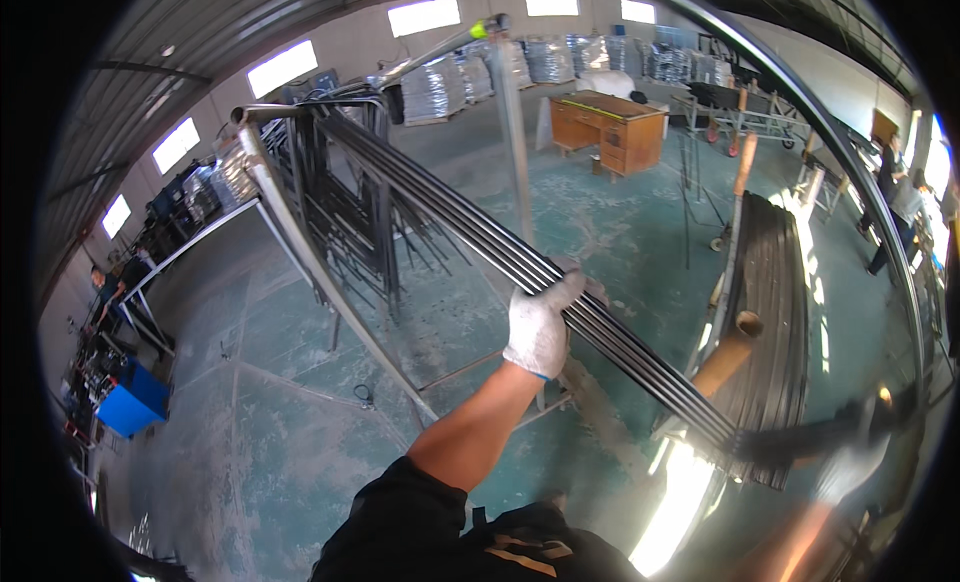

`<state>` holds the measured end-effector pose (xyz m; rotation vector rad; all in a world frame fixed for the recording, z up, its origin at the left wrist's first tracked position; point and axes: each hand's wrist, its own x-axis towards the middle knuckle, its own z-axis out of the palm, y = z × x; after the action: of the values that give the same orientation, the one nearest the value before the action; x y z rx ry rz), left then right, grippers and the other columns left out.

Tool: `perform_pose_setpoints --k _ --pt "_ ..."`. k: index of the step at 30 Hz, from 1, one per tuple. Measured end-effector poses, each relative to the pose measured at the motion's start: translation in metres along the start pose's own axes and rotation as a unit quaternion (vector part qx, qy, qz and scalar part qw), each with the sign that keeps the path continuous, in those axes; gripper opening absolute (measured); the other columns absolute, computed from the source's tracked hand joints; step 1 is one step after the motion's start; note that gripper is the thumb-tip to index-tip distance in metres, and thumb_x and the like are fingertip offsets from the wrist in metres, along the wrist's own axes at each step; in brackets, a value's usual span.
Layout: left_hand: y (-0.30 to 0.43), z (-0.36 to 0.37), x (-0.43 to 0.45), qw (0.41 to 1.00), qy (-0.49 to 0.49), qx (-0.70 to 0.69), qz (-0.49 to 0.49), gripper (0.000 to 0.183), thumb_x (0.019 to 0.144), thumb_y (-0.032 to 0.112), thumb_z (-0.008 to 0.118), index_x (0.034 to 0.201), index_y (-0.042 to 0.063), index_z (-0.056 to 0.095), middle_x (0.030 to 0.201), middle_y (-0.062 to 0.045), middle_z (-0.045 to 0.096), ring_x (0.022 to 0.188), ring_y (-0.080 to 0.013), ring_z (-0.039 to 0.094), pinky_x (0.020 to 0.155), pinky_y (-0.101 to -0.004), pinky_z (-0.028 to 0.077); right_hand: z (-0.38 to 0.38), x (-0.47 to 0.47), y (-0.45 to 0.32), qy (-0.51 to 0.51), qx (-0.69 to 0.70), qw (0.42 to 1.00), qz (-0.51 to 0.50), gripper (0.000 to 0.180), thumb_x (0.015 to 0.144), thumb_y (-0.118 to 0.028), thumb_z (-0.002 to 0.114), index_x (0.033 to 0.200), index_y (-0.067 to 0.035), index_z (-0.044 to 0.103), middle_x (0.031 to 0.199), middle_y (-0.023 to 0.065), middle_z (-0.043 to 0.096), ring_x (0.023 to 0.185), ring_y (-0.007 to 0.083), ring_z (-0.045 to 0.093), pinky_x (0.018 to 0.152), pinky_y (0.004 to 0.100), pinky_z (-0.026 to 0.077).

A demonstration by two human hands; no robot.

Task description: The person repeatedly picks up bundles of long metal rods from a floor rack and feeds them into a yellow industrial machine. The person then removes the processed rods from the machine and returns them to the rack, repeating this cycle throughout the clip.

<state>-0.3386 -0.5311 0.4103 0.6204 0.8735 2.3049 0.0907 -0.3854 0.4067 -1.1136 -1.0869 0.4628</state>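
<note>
My left hand (546, 319), in a white work glove, is closed around a bundle of several dark metal tubes (465, 222) at the middle of the view. The bundle slants from a metal rack (330, 282) at the upper left down to the lower right, where it appears to bend. My right hand (855, 462), also gloved in white, is blurred at the lower right by the bundle's bent part; its grip is unclear. More bent dark tubes (382, 199) hang from the rack. A stack of long dark metal pieces (772, 282) lies on a stand at the right.
A wooden desk (637, 135) stands farther back, before wrapped pallets (551, 60). A blue box-shaped machine (133, 402) is at the left near a person (109, 293). More people (906, 203) are at the far right. A cardboard-coloured tube (727, 357) sticks up near the stack.
</note>
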Motion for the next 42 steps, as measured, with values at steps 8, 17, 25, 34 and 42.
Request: perform_pose_setpoints --k 8,17,25,34,42 --pt "0.130 -0.209 0.169 0.983 0.101 -0.126 0.091 0.014 0.105 0.006 0.059 0.108 -0.002 0.070 0.100 -0.016 0.074 0.101 -0.0351 0.072 0.109 -0.0527 0.059 0.351 -0.039 -0.237 -0.271 -0.036 0.883 -0.381 0.030 0.102 -0.026 0.072 0.113 0.001 0.076 0.100 0.0134 0.077 0.092 0.0248 0.074 0.087 0.0372 0.060" --pt "0.195 -0.379 0.235 0.984 0.122 -0.057 0.116 0.050 0.116 0.027 0.049 0.158 0.001 0.058 0.159 -0.018 0.063 0.147 -0.0321 0.057 0.131 -0.0563 0.040 0.437 -0.267 -0.161 -0.438 0.120 0.639 -0.621 0.024 0.091 -0.024 0.072 0.110 -0.011 0.077 0.101 0.0111 0.073 0.099 0.0288 0.072 0.089 0.0475 0.060" --pt "-0.088 -0.340 0.122 0.964 0.074 0.083 -0.242 0.026 0.116 0.025 0.067 0.128 0.002 0.069 0.117 -0.014 0.077 0.109 -0.0293 0.073 0.104 -0.0477 0.060 0.259 -0.240 0.246 -0.537 -0.358 0.757 0.104 0.061 0.106 -0.033 0.078 0.159 -0.010 0.059 0.135 0.0174 0.078 0.122 0.0382 0.076 0.106 0.0483 0.063" --pt "-0.244 -0.019 0.216 0.896 -0.229 0.370 -0.094 0.021 0.115 0.014 0.068 0.133 0.003 0.068 0.122 -0.009 0.074 0.113 -0.0209 0.070 0.104 -0.0378 0.057 0.052 -0.105 0.489 -0.261 -0.610 0.669 0.335 0.117 0.089 -0.057 0.090 0.175 -0.001 0.034 0.158 0.0246 0.059 0.146 0.0397 0.059 0.120 0.0480 0.051" --pt "-0.489 0.155 0.180 0.783 -0.399 0.473 -0.064 0.025 0.109 0.003 0.071 0.134 0.003 0.070 0.129 -0.009 0.073 0.120 -0.0223 0.070 0.107 -0.0359 0.055 0.049 0.051 0.654 -0.217 -0.590 0.670 0.395 0.133 0.081 -0.066 0.095 0.176 -0.001 0.029 0.174 0.0235 0.047 0.156 0.0377 0.051 0.128 0.0460 0.046"
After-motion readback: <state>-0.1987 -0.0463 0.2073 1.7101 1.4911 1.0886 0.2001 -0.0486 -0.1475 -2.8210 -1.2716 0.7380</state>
